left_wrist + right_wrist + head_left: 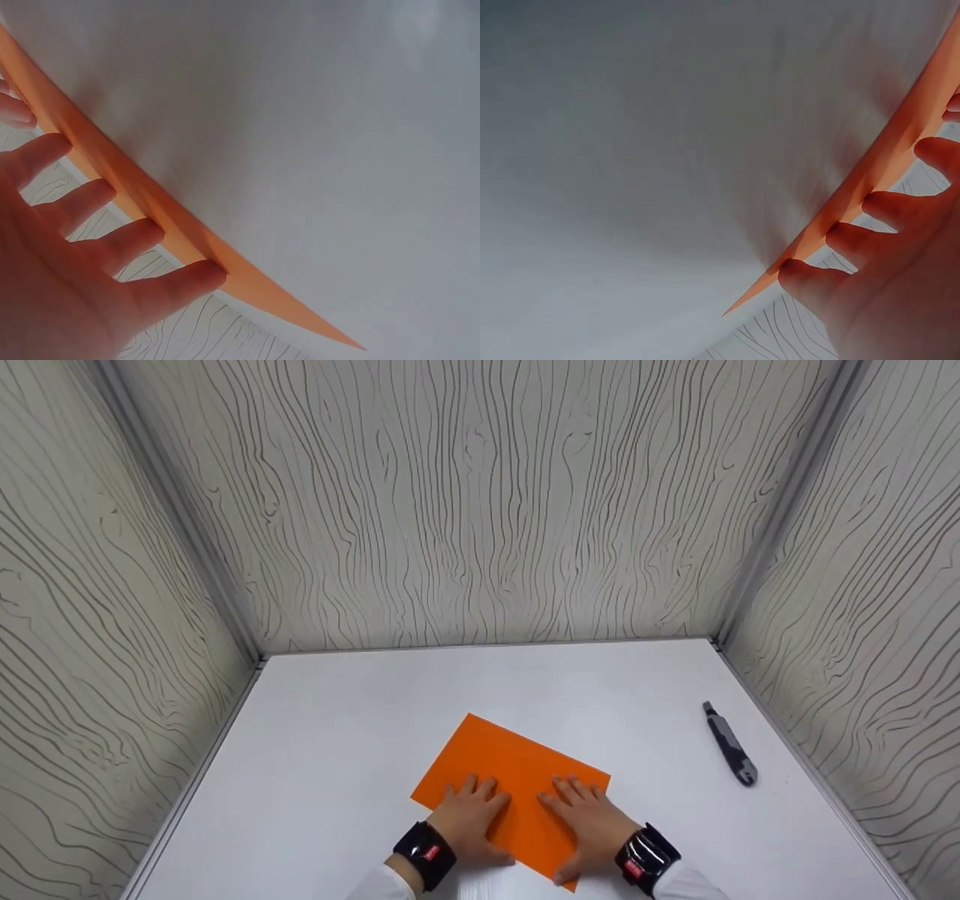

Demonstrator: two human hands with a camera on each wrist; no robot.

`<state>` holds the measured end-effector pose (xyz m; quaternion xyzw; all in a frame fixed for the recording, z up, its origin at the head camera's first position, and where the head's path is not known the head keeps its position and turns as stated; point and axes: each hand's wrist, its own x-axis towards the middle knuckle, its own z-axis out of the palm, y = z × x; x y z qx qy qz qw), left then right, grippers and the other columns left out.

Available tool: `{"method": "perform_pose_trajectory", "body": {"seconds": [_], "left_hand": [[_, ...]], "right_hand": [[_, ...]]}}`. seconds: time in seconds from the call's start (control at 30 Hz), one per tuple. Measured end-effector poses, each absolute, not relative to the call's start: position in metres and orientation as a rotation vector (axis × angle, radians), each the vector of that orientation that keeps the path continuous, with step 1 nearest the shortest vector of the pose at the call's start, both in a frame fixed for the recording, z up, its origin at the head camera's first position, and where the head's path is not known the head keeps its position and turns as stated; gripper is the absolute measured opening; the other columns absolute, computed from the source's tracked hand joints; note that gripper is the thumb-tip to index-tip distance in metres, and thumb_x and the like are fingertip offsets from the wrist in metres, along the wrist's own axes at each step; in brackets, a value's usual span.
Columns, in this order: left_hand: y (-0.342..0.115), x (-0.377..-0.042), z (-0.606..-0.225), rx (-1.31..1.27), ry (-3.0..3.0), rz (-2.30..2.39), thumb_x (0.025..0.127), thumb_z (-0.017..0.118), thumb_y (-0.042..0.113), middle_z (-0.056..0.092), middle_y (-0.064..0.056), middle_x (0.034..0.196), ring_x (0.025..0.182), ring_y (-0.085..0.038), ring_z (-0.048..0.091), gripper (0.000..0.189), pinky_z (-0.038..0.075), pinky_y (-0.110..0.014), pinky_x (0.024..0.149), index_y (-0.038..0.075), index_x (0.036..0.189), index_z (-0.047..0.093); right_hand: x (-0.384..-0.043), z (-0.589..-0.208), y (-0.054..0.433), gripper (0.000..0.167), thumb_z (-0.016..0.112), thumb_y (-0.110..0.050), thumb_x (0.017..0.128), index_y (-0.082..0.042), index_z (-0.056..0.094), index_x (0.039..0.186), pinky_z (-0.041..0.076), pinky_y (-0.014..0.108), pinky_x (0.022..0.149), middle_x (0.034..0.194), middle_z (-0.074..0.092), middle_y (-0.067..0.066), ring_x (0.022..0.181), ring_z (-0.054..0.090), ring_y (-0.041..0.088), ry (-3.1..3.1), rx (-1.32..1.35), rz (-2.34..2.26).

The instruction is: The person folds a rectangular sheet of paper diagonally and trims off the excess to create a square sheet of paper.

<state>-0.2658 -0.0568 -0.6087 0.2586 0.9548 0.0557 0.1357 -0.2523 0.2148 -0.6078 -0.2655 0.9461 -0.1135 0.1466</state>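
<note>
A sheet of orange paper lies flat and turned at an angle on the white table, near its front edge. On the left part of the sheet rests my left hand, fingers spread and fairly straight. My right hand touches the right part in the same way, its thumb by the sheet's near corner. Both wrist views show fingertips on the orange paper, with the left hand and the right hand seen from the palm side. Neither hand grips anything.
A grey and black utility knife lies on the right side of the white table. Wood-grain patterned panels enclose the table at the back and both sides. Black bands are strapped round both wrists.
</note>
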Motion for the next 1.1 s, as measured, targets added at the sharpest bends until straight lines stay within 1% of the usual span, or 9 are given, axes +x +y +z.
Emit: {"method": "perform_pose_trajectory", "body": {"seconds": [0.2, 0.33, 0.47, 0.57, 0.7, 0.77, 0.83, 0.97, 1.1], "left_hand": [[-0.059, -0.265, -0.605, 0.730, 2.761, 0.192, 0.082, 0.075, 0.084, 0.044, -0.005, 0.173, 0.159, -0.043, 0.039, 0.098, 0.036, -0.073, 0.122, 0.034, 0.163, 0.050], [-0.063, -0.264, -0.599, 0.727, 2.777, 0.209, 0.080, 0.076, 0.084, 0.049, -0.005, 0.168, 0.155, -0.040, 0.045, 0.099, 0.040, -0.070, 0.121, 0.031, 0.160, 0.054], [-0.068, -0.265, -0.596, 0.784, 2.821, 0.185, 0.080, 0.075, 0.086, 0.059, -0.004, 0.158, 0.146, -0.033, 0.055, 0.096, 0.047, -0.061, 0.119, 0.026, 0.154, 0.061], [-0.072, -0.267, -0.596, 0.848, 2.857, 0.176, 0.080, 0.073, 0.088, 0.065, -0.003, 0.150, 0.138, -0.029, 0.060, 0.095, 0.053, -0.053, 0.115, 0.022, 0.149, 0.066], [-0.077, -0.268, -0.596, 0.885, 2.860, 0.218, 0.079, 0.075, 0.086, 0.068, -0.002, 0.145, 0.134, -0.027, 0.062, 0.092, 0.054, -0.048, 0.114, 0.021, 0.145, 0.069], [-0.078, -0.269, -0.595, 0.882, 2.848, 0.246, 0.080, 0.078, 0.083, 0.070, 0.000, 0.141, 0.129, -0.024, 0.064, 0.087, 0.054, -0.046, 0.114, 0.022, 0.142, 0.071], [-0.079, -0.269, -0.594, 0.872, 2.843, 0.278, 0.082, 0.080, 0.078, 0.073, 0.002, 0.132, 0.119, -0.020, 0.066, 0.080, 0.056, -0.043, 0.111, 0.023, 0.139, 0.073], [-0.078, -0.268, -0.592, 0.839, 2.854, 0.363, 0.088, 0.086, 0.061, 0.075, 0.005, 0.120, 0.106, -0.015, 0.067, 0.063, 0.058, -0.040, 0.105, 0.022, 0.136, 0.075], [-0.078, -0.267, -0.592, 0.890, 2.901, 0.409, 0.096, 0.084, 0.041, 0.078, 0.002, 0.119, 0.107, -0.016, 0.072, 0.045, 0.060, -0.037, 0.102, 0.017, 0.133, 0.075]], "right_hand": [[-0.253, -0.610, 0.214, 0.127, 0.085, -0.085, 0.066, -0.024, 0.041, 0.168, 0.027, 0.076, 0.125, 0.178, 0.028, 0.021, 0.162, 0.029, 0.051, 2.726, -0.764, -0.313], [-0.254, -0.611, 0.214, 0.127, 0.084, -0.087, 0.066, -0.025, 0.042, 0.168, 0.028, 0.076, 0.125, 0.177, 0.030, 0.021, 0.161, 0.030, 0.051, 2.732, -0.772, -0.302], [-0.255, -0.611, 0.214, 0.126, 0.084, -0.086, 0.066, -0.024, 0.043, 0.167, 0.029, 0.076, 0.124, 0.176, 0.032, 0.021, 0.160, 0.032, 0.051, 2.750, -0.777, -0.307], [-0.256, -0.612, 0.213, 0.123, 0.082, -0.087, 0.068, -0.023, 0.045, 0.166, 0.032, 0.075, 0.123, 0.175, 0.035, 0.021, 0.159, 0.035, 0.051, 2.783, -0.797, -0.305], [-0.255, -0.609, 0.211, 0.118, 0.083, -0.085, 0.070, -0.020, 0.050, 0.163, 0.036, 0.075, 0.120, 0.172, 0.041, 0.022, 0.155, 0.040, 0.052, 2.818, -0.820, -0.324], [-0.254, -0.605, 0.210, 0.114, 0.084, -0.082, 0.071, -0.019, 0.052, 0.161, 0.038, 0.075, 0.119, 0.169, 0.044, 0.023, 0.153, 0.043, 0.053, 2.825, -0.825, -0.327], [-0.254, -0.602, 0.209, 0.110, 0.085, -0.079, 0.074, -0.017, 0.055, 0.159, 0.039, 0.074, 0.119, 0.167, 0.047, 0.023, 0.152, 0.045, 0.052, 2.827, -0.821, -0.344], [-0.258, -0.604, 0.211, 0.102, 0.082, -0.077, 0.079, -0.013, 0.059, 0.155, 0.042, 0.069, 0.120, 0.163, 0.054, 0.021, 0.150, 0.050, 0.049, 2.844, -0.806, -0.400], [-0.263, -0.606, 0.214, 0.098, 0.081, -0.075, 0.083, -0.010, 0.060, 0.154, 0.043, 0.065, 0.121, 0.159, 0.059, 0.018, 0.148, 0.054, 0.044, 2.831, -0.749, -0.507]]}}
